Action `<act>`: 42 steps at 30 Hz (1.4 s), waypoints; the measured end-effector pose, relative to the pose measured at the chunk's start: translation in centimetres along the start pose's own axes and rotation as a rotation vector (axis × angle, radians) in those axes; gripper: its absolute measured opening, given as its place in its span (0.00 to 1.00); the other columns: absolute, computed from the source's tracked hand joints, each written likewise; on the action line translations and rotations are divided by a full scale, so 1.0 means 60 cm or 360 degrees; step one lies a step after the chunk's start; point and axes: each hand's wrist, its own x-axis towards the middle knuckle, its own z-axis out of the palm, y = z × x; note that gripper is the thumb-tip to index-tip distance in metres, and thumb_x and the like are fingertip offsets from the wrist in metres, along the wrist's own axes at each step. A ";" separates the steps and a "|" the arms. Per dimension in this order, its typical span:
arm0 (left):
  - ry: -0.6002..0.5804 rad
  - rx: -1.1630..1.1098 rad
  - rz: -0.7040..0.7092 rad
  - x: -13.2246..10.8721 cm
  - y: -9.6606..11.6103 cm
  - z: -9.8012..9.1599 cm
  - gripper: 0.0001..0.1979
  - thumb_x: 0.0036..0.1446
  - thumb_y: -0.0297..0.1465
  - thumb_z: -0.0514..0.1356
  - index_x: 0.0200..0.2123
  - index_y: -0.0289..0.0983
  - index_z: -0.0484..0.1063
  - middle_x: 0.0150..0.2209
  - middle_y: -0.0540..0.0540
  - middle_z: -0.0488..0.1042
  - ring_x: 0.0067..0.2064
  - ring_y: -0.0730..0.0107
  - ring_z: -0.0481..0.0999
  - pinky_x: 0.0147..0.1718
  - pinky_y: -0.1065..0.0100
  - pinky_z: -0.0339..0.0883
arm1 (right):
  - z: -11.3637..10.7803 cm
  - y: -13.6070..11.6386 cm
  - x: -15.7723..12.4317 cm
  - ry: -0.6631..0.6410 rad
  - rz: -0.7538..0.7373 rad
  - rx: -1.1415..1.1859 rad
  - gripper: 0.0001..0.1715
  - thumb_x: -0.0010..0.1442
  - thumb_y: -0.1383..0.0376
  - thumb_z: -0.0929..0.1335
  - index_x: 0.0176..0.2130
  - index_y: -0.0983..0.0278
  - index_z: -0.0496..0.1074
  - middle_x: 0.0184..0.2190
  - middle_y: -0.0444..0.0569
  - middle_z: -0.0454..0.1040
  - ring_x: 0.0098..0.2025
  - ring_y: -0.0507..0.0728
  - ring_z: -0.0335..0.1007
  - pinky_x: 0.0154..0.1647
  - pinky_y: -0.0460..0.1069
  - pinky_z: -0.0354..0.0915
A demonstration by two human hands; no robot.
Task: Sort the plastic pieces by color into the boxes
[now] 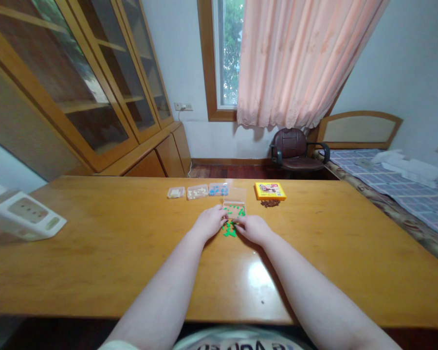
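A small clear plastic box [235, 202], its lid raised at the back, holds several small green pieces [241, 212]. More loose green pieces [229, 229] lie in a heap on the table just in front of it. My left hand [212, 222] is at the box's front left corner, its fingers curled in; what they hold, if anything, is too small to make out. My right hand [253, 228] reaches in from the right over the loose green pieces, fingertips pinched together beside the box's front edge. The tips hide whatever is between them.
Left of the green box stand clear boxes with blue pieces [218, 189], cream pieces [197, 192] and pale pieces [175, 193]. A yellow box [270, 191] lies to the right, brown pieces [270, 203] before it. A white device [24, 214] stands far left on the wooden table [131, 272].
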 end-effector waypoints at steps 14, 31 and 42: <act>-0.0154 -0.0005 -0.0002 0.000 0.004 0.004 0.06 0.58 0.31 0.55 0.34 0.39 0.72 0.37 0.45 0.72 0.39 0.66 0.73 0.38 0.69 0.64 | 0.006 -0.008 0.004 -0.0031 -0.0066 0.0016 0.16 0.63 0.58 0.61 0.43 0.56 0.75 0.39 0.48 0.78 0.40 0.56 0.73 0.37 0.46 0.61; -0.0163 -0.0067 -0.0050 -0.007 0.000 -0.015 0.06 0.55 0.29 0.56 0.34 0.39 0.73 0.38 0.46 0.73 0.39 0.66 0.73 0.39 0.69 0.64 | 0.007 -0.005 0.003 0.0100 0.0043 0.0031 0.16 0.62 0.59 0.61 0.36 0.60 0.76 0.34 0.50 0.78 0.35 0.55 0.72 0.34 0.46 0.59; -0.0429 -0.0209 -0.0020 -0.014 -0.002 -0.018 0.06 0.45 0.29 0.62 0.31 0.40 0.74 0.31 0.49 0.76 0.32 0.68 0.73 0.28 0.72 0.60 | 0.016 0.041 0.013 0.0445 0.0440 0.0298 0.20 0.64 0.58 0.60 0.50 0.61 0.72 0.33 0.48 0.77 0.33 0.53 0.71 0.34 0.45 0.60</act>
